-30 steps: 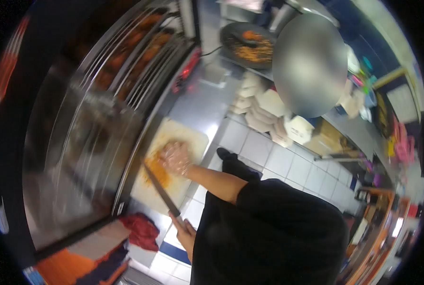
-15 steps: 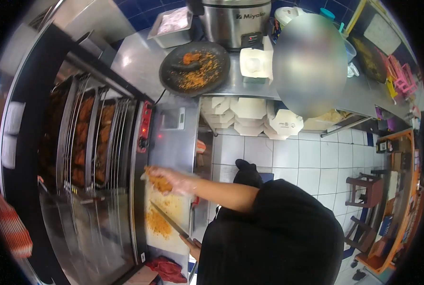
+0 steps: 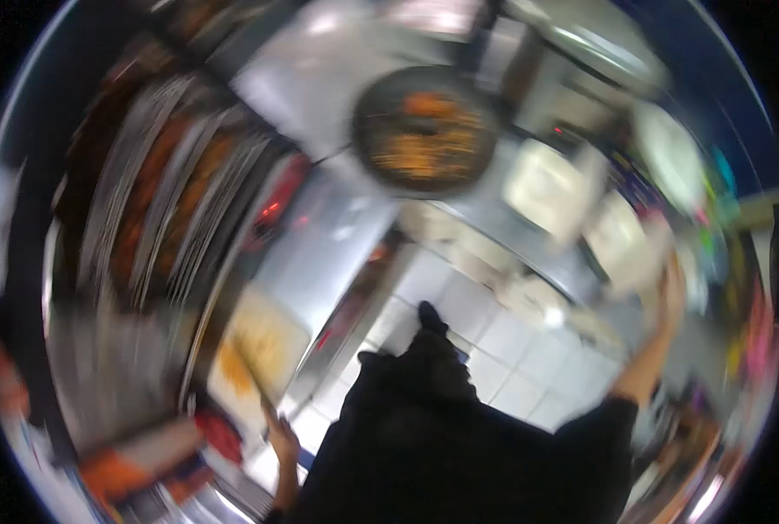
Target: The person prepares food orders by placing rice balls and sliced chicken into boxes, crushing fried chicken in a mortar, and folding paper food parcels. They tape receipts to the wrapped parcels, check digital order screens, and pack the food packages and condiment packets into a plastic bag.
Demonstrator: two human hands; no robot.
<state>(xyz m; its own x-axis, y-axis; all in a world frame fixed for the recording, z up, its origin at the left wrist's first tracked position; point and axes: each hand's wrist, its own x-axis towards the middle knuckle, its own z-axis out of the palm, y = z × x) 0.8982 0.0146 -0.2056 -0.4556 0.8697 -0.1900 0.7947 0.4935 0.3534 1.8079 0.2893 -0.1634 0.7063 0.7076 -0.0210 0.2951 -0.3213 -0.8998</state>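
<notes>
The view is badly smeared by motion. At lower left, my left hand (image 3: 281, 437) is closed around the handle of a knife (image 3: 251, 374). Its blade lies over a pale cutting board (image 3: 278, 325) scattered with orange-brown crumbs (image 3: 235, 368). Far to the right, my right hand (image 3: 672, 293) is at the edge of an open white paper box (image 3: 618, 234). Blur hides its fingers and whether it grips the box or anything else. A second open white box (image 3: 542, 185) stands to the left of that one.
A dark round pan (image 3: 376, 162) with orange-brown crumbs and a reddish lump sits on the steel counter (image 3: 320, 231). Along the left stands a heated cabinet (image 3: 272, 205) with racks of browned food. Behind the boxes is a large steel cooker (image 3: 564, 92). White tiles (image 3: 503, 349) cover the floor.
My right hand has swung from the cutting board to the white boxes at right; the browned food piece it held is not visible now. The camera has turned. My left hand keeps the knife.
</notes>
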